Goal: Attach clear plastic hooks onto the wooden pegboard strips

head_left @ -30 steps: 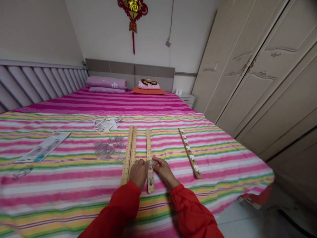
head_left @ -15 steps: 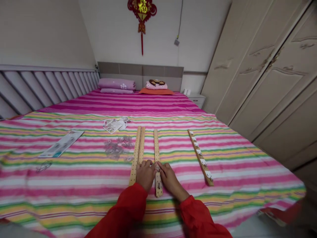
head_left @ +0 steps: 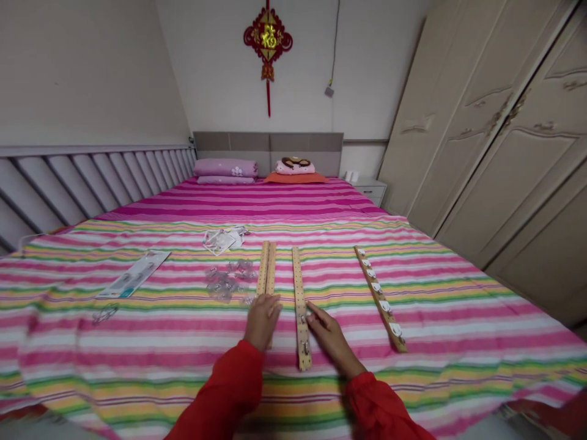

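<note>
A perforated wooden strip lies lengthwise on the bed before me, with two small metal hooks, one of them a metal hook close to its near end. Beside the farther one, my right hand rests with fingers apart at the strip's right edge; whether the fingertips touch it is hard to tell. My left hand is over the lower part of two perforated strips lying side by side, its fingers stretched and nothing visible in them. Small clear plastic packets lie just left of these strips.
On the right is a wooden strip with several white-tagged hooks. White cards lie beyond the packets. Farther left are a flat package and some thin metal rings. Everything rests on a striped bedsheet.
My left hand has left the middle strip and shifted left, over the paired strips. My right hand has drawn slightly away from the hook. The view has tilted up a little.
</note>
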`<state>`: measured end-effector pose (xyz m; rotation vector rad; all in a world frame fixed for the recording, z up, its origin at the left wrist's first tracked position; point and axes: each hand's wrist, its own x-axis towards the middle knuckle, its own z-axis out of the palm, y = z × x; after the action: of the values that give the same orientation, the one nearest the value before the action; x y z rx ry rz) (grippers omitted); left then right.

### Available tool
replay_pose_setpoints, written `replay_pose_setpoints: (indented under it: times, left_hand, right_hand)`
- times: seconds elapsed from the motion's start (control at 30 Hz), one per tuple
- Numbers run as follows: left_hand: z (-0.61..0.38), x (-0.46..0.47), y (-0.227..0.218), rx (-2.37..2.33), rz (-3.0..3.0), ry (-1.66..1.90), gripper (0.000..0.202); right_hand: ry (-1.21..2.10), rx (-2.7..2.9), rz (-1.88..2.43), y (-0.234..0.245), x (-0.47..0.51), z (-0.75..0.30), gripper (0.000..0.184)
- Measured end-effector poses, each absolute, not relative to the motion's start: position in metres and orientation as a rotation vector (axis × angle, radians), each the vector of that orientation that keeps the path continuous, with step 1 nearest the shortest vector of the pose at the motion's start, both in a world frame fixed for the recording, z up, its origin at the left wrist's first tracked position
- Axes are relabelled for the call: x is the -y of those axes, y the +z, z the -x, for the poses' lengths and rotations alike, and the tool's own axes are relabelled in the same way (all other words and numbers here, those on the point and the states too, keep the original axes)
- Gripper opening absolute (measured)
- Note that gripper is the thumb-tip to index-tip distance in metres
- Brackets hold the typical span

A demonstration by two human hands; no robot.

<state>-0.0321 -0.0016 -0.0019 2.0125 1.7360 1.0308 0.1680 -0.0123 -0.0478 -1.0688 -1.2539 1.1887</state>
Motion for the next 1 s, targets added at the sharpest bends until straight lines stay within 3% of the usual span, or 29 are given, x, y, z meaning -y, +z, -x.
replay_pose_setpoints:
  times: [0.13, 0.43, 0.73, 1.0]
  left_hand:
    - [0.081, -0.016, 0.003, -1.94, -1.948, 1.142, 0.032]
    - [0.102, -0.022, -0.001, -2.069, -2.035, 1.015, 0.019]
    - [0.105, 0.013, 0.024, -1.589, -2.158, 1.385, 0.018]
    - [0.057, 0.035, 0.049, -1.269, -2.602, 1.729, 0.024]
  right_hand:
    - [1.328, 1.039, 1.025, -0.051, 0.011, -0.166, 0.053]
    - [1.369, 0.935, 0.965, -0.05, 0.01, -0.165, 0.046]
    - [1.38, 0.841, 0.962, -0.038, 0.01, -0.165, 0.039]
    - [1.544, 0.867, 0.861, 0.01, 0.013, -0.146, 0.035]
